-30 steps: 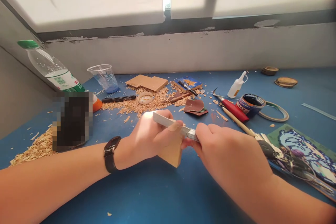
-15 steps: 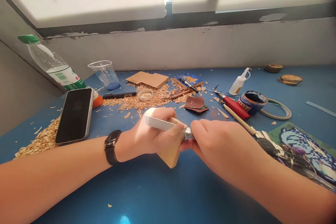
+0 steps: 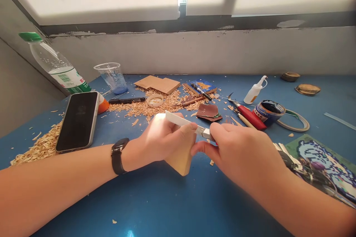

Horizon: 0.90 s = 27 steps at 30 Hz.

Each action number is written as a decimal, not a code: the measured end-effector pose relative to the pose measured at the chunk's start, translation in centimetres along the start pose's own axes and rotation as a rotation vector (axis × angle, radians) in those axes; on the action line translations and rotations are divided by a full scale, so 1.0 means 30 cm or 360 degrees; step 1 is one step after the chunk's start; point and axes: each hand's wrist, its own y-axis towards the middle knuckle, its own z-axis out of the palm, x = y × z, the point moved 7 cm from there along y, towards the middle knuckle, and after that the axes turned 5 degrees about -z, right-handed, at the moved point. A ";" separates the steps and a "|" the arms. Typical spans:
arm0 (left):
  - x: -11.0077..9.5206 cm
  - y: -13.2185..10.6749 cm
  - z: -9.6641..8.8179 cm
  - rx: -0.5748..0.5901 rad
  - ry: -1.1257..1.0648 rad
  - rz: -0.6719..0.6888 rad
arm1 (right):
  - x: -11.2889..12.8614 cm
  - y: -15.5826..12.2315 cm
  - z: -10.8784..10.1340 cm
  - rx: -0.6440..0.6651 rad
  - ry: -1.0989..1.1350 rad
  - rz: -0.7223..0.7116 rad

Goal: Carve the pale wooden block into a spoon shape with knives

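My left hand (image 3: 162, 140), with a black watch on its wrist, is closed around a pale wooden block (image 3: 182, 157) that rests on the blue table (image 3: 167, 200). Its thumb presses on the flat white blade (image 3: 180, 121) of a carving knife lying across the block's top. My right hand (image 3: 236, 152) is closed on the knife's handle end (image 3: 206, 132), just right of the block. A small wood chip (image 3: 211, 162) lies on the table under my right hand.
A phone (image 3: 78, 120) lies at the left beside a tilted plastic bottle (image 3: 57, 68) and wood shavings (image 3: 41, 147). Behind the hands are a plastic cup (image 3: 111, 77), wooden slabs (image 3: 158, 84), sandpaper (image 3: 208, 112), a red-handled tool (image 3: 247, 115), a paint pot (image 3: 268, 112), a glue bottle (image 3: 253, 90).
The blade has shifted slightly right and up across the block's top with both hands. A fresh chip now lies on the table under my right hand. The view has moved a little.
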 end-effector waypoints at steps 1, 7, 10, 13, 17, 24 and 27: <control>-0.005 0.000 -0.004 -0.0020 0.0054 -0.0002 | 0.004 0.002 0.002 0.0021 0.0042 -0.0030; -0.059 -0.010 -0.006 0.0030 0.0273 0.0219 | 0.048 -0.008 0.009 0.0219 0.0288 -0.0248; -0.055 -0.007 -0.005 0.0031 0.0345 0.0291 | 0.043 -0.011 0.001 0.0172 0.0254 -0.0226; -0.041 -0.001 -0.014 -0.0015 0.0385 0.0258 | 0.028 -0.010 0.000 0.0104 0.0138 -0.0171; -0.014 0.000 0.001 0.0157 0.0215 0.0131 | 0.025 -0.011 0.013 0.0093 -0.0009 -0.0142; 0.027 0.004 0.029 0.0223 -0.0297 -0.0120 | 0.029 -0.028 0.034 0.0067 -0.0160 0.0072; 0.031 0.013 0.025 0.0131 -0.0278 -0.0162 | 0.027 -0.029 0.041 0.0121 -0.0225 0.0095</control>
